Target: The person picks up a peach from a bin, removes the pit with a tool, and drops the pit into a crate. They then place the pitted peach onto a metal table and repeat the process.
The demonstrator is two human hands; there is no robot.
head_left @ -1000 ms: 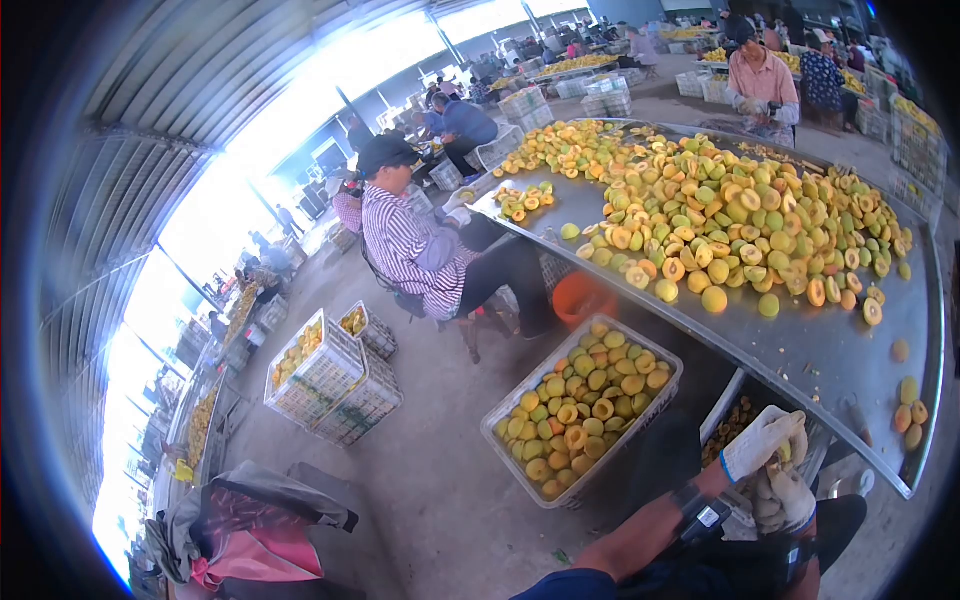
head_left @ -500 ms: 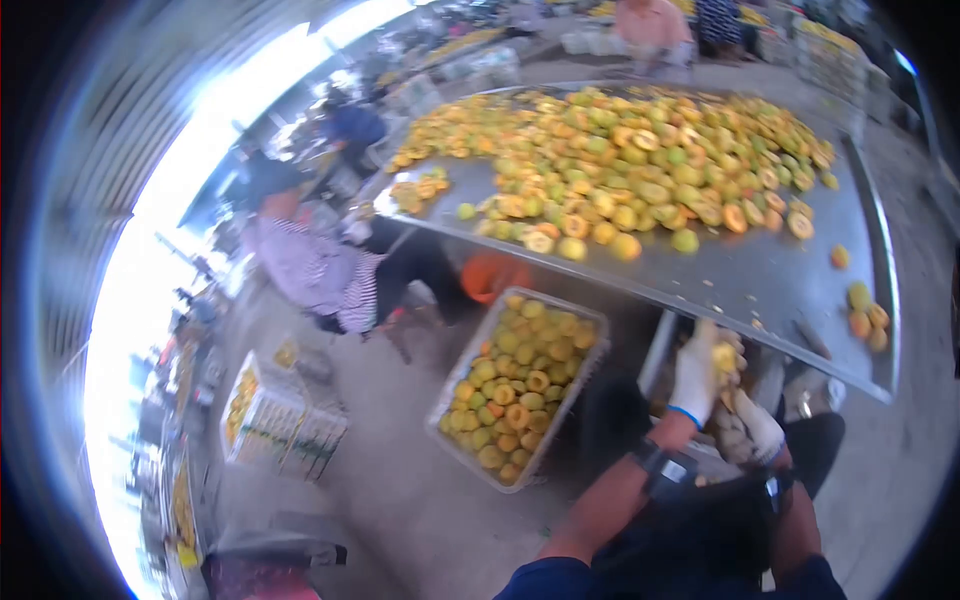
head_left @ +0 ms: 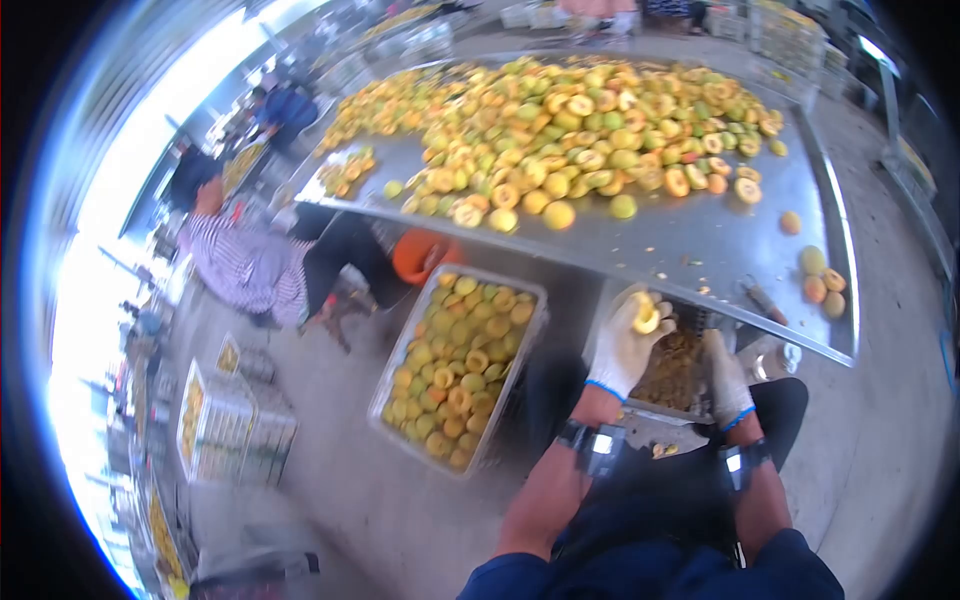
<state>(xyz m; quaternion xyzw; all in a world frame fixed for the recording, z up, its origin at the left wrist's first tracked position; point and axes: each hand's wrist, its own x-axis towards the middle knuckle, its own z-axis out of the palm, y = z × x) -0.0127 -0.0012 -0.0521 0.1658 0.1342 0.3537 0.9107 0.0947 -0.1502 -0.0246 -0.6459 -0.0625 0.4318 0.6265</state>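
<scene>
My left hand (head_left: 615,350), in a white glove, is closed around a halved apricot (head_left: 646,319) just below the near edge of the metal table (head_left: 650,255). The apricot's hollow cut face shows upward. My right hand (head_left: 726,378), also gloved, is lower and to the right, beside a bin (head_left: 672,375) of brown pits. Its fingers are curled, and whatever they hold is hidden. Many apricots (head_left: 600,140), whole and halved, are heaped on the table.
A plastic crate (head_left: 375,410) full of apricots stands on the floor at left, near an orange bucket (head_left: 420,255). Several loose apricots and a dark-ended tool (head_left: 766,302) lie on the table's right side. Another person (head_left: 250,260) sits at left.
My hands were together over the bin and are now apart. The left hand has moved left with the halved apricot, and the bin's pits show between them. The camera view has shifted.
</scene>
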